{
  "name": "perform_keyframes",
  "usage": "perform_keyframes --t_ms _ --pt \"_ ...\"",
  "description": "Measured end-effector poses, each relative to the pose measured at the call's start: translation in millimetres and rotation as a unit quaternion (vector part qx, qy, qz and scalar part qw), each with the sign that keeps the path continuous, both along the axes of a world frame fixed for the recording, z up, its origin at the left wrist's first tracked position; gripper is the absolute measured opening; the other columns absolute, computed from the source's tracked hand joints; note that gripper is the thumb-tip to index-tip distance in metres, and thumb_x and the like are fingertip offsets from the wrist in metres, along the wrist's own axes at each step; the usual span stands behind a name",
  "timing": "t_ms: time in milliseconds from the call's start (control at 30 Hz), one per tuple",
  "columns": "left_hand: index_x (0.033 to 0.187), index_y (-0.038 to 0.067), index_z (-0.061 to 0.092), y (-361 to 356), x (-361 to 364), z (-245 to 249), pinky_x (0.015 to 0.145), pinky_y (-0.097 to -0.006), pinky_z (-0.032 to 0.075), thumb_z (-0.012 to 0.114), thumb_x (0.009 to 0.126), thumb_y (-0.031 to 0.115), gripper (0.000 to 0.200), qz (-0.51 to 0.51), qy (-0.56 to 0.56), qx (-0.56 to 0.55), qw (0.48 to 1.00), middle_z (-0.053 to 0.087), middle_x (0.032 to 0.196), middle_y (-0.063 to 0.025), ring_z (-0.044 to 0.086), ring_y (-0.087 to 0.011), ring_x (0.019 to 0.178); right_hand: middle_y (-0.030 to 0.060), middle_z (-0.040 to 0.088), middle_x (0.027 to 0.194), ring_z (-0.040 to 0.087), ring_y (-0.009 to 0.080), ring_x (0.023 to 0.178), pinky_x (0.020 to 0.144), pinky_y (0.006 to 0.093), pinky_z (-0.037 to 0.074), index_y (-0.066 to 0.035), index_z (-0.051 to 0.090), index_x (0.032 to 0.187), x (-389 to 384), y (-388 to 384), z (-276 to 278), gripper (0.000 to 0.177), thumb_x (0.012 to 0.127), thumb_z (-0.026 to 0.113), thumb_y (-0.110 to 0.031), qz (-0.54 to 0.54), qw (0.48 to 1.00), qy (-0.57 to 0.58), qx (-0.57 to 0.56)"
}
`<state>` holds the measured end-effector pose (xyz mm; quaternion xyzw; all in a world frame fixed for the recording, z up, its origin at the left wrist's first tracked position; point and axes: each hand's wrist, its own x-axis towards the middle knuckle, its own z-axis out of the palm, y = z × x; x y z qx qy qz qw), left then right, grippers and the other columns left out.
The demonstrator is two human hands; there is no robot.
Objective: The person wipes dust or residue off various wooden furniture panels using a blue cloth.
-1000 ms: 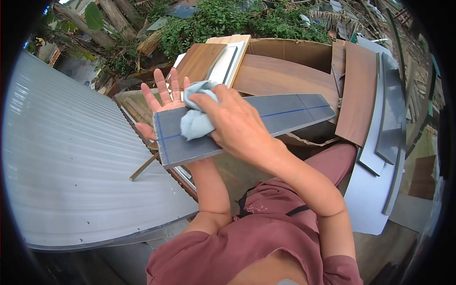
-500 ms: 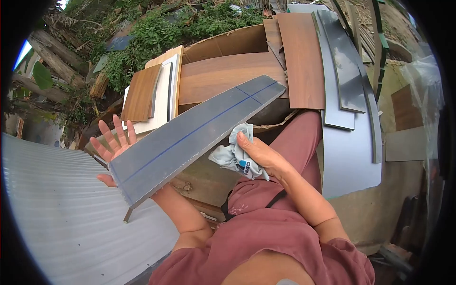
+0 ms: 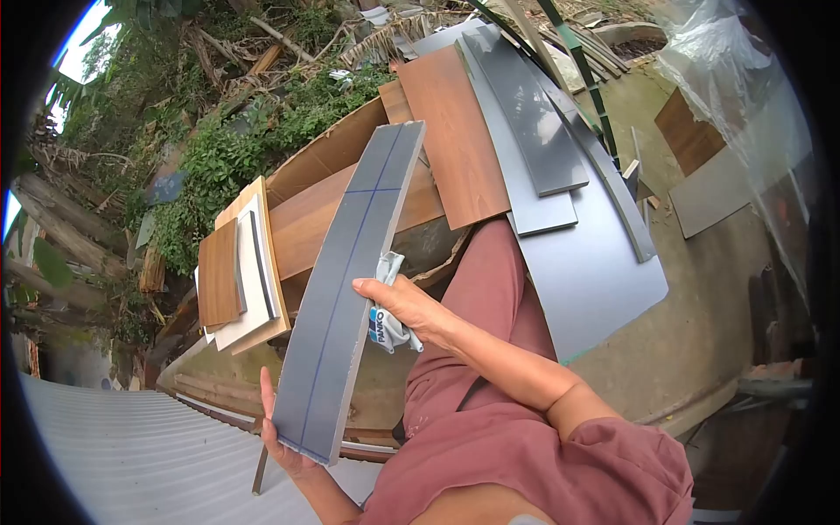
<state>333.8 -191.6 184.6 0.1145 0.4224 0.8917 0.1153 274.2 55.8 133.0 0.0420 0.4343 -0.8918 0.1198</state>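
Note:
A long grey board (image 3: 337, 289) slants up and away from me, marked with a blue line along its length and a shorter one crossing near the far end. My left hand (image 3: 284, 446) is under the near end, bearing it, with one finger stretched up beside the left edge and the others mostly hidden. At the board's right edge, my right hand (image 3: 398, 302) clasps a crumpled pale cloth (image 3: 394, 334) with blue and dark print. The right thumb lies on the board's face, and the cloth is against its edge.
Wood-brown panels (image 3: 455, 140) and grey panels (image 3: 595, 289) lie ahead and to the right. A stack of smaller boards (image 3: 254, 289) leans at left. Corrugated sheeting (image 3: 149, 455) is at lower left, plants (image 3: 236, 149) beyond, and clear plastic (image 3: 744, 96) hangs at right.
The board has swung to a steeper angle. My right hand has come onto its edge with the cloth. My left hand, previously spread at the end, now sits lower beneath it. The view has turned.

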Motion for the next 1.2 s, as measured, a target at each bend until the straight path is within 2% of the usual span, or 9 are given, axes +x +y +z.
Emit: perform_keyframes --t_ms 167,300,633,700,767,900,967,1033,1200 --pt "0.136 0.001 0.029 42.1 0.0 -23.7 0.098 -0.0400 0.041 0.061 0.086 0.036 0.069 -0.088 -0.116 -0.250 0.957 0.045 0.128 -0.0133 0.048 -0.0214 0.116 0.0118 0.060 0.101 0.057 0.0156 0.090 0.077 0.0284 0.047 0.005 0.054 0.114 -9.1 69.2 30.0 0.053 0.086 0.056 -0.040 -0.160 0.980 0.058 0.098" --pt "0.131 0.000 0.035 144.1 -0.8 -46.4 0.077 -0.0332 0.052 0.055 0.090 0.037 0.059 -0.218 -0.148 -0.186 0.947 0.054 0.112 -0.0101 0.058 -0.0174 0.096 0.0135 0.062 0.100 0.060 0.0168 0.090 0.078 0.0280 0.048 0.006 0.054 0.112 -9.5 158.0 31.5 0.055 0.085 0.060 -0.041 -0.229 0.956 -0.014 0.185" --pt "0.117 -0.001 0.041 302.7 -9.4 -58.2 0.069 -0.0296 0.052 0.049 0.090 0.050 0.059 -0.299 -0.047 -0.170 0.938 0.059 0.097 -0.0142 0.062 -0.0166 0.073 0.0130 0.066 0.097 0.065 0.0173 0.082 0.078 0.0261 0.051 0.004 0.057 0.111 -13.2 359.6 -12.7 0.051 0.083 0.062 -0.039 -0.250 0.923 -0.051 0.287" --pt "0.115 -0.002 0.042 308.9 -12.1 -58.9 0.068 -0.0294 0.052 0.048 0.089 0.053 0.061 -0.306 -0.039 -0.189 0.932 0.061 0.091 -0.0138 0.062 -0.0169 0.073 0.0142 0.065 0.096 0.065 0.0190 0.081 0.078 0.0277 0.050 0.006 0.060 0.106 -18.8 373.9 -10.8 0.053 0.081 0.063 -0.041 -0.262 0.881 -0.076 0.387" --pt "0.112 -0.002 0.043 311.9 -14.4 -63.4 0.068 -0.0296 0.052 0.048 0.089 0.053 0.061 -0.322 -0.015 -0.237 0.917 0.062 0.087 -0.0139 0.063 -0.0176 0.073 0.0159 0.065 0.093 0.063 0.0204 0.083 0.074 0.0292 0.049 0.009 0.061 0.101 -12.5 369.5 11.5 0.058 0.080 0.063 -0.045 -0.186 0.766 -0.140 0.599" --pt "0.113 -0.003 0.043 317.2 -11.1 -75.2 0.073 -0.0322 0.052 0.048 0.089 0.052 0.060 -0.388 -0.025 -0.251 0.886 0.061 0.092 -0.0168 0.063 -0.0203 0.078 0.0177 0.065 0.089 0.063 0.0225 0.081 0.073 0.0310 0.047 0.011 0.061 0.098 -1.8 355.4 29.0 0.065 0.078 0.061 -0.050 -0.198 0.749 -0.124 0.620" --pt "0.111 -0.002 0.043 321.2 -7.0 -76.7 0.074 -0.0317 0.051 0.047 0.090 0.052 0.058 -0.410 -0.021 -0.258 0.874 0.061 0.092 -0.0164 0.063 -0.0202 0.079 0.0181 0.065 0.088 0.063 0.0250 0.080 0.073 0.0321 0.047 0.013 0.060 0.097 2.2 349.4 34.4 0.070 0.078 0.059 -0.054 -0.227 0.695 -0.103 0.675" --pt "0.108 -0.001 0.044 324.1 -3.0 -80.1 0.074 -0.0316 0.051 0.046 0.090 0.052 0.056 -0.413 -0.022 -0.257 0.873 0.061 0.094 -0.0162 0.062 -0.0201 0.080 0.0201 0.064 0.088 0.063 0.0279 0.081 0.075 0.0341 0.046 0.014 0.059 0.097 0.4 352.4 31.8 0.072 0.078 0.057 -0.056 -0.215 0.707 -0.085 0.668" --pt "0.099 0.000 0.042 331.6 3.5 -91.9 0.068 -0.0286 0.051 0.045 0.090 0.054 0.055 -0.418 -0.053 -0.226 0.878 0.062 0.096 -0.0159 0.063 -0.0188 0.076 0.0294 0.062 0.094 0.061 0.0377 0.094 0.082 0.0413 0.044 0.011 0.059 0.101 -2.5 343.9 32.2 0.072 0.080 0.053 -0.059 -0.235 0.604 -0.159 0.745"
